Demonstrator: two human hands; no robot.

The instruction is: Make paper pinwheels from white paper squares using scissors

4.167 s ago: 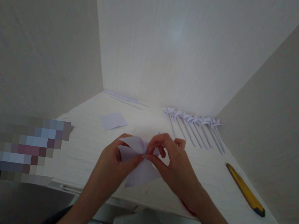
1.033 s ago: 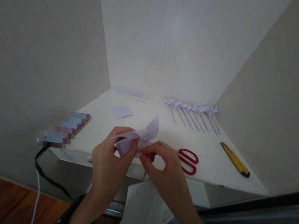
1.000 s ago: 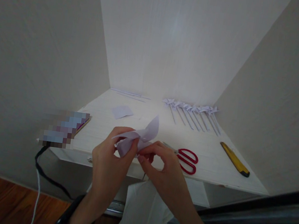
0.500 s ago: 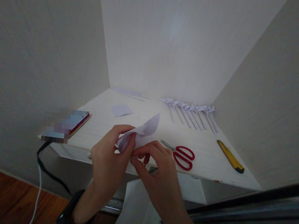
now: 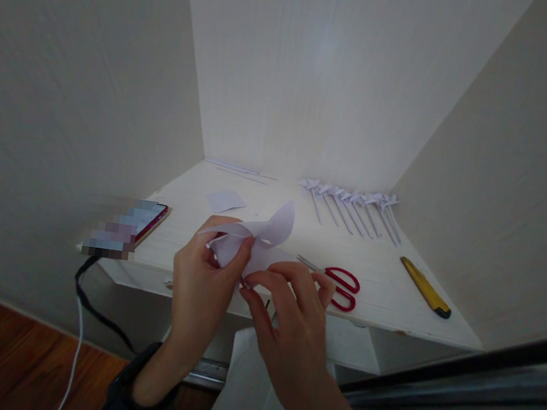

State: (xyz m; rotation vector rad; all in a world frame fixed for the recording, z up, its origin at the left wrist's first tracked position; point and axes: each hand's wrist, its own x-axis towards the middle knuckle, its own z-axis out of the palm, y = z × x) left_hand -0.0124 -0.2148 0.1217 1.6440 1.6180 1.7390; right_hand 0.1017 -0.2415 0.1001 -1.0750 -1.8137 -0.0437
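A folded piece of white paper [image 5: 270,231], shaped like pinwheel blades, is held up in front of the white table [image 5: 393,295]. My left hand [image 5: 205,283] grips its left side, fingers curled round the folds. My right hand [image 5: 290,308] pinches the paper's centre from below with thumb and fingers. Both hands are above the table's front edge.
Red scissors [image 5: 338,286] lie just right of my hands. A yellow utility knife [image 5: 424,287] lies further right. A row of several finished paper pinwheels on sticks [image 5: 354,205] lines the back. A loose paper square [image 5: 226,200], thin strips [image 5: 238,169] and a phone [image 5: 145,218] are on the left.
The paper has gone from lying low over the table to being raised, one blade now sticking up. My view pulled back, showing the scissors and the floor. My right hand shifted lower under the paper.
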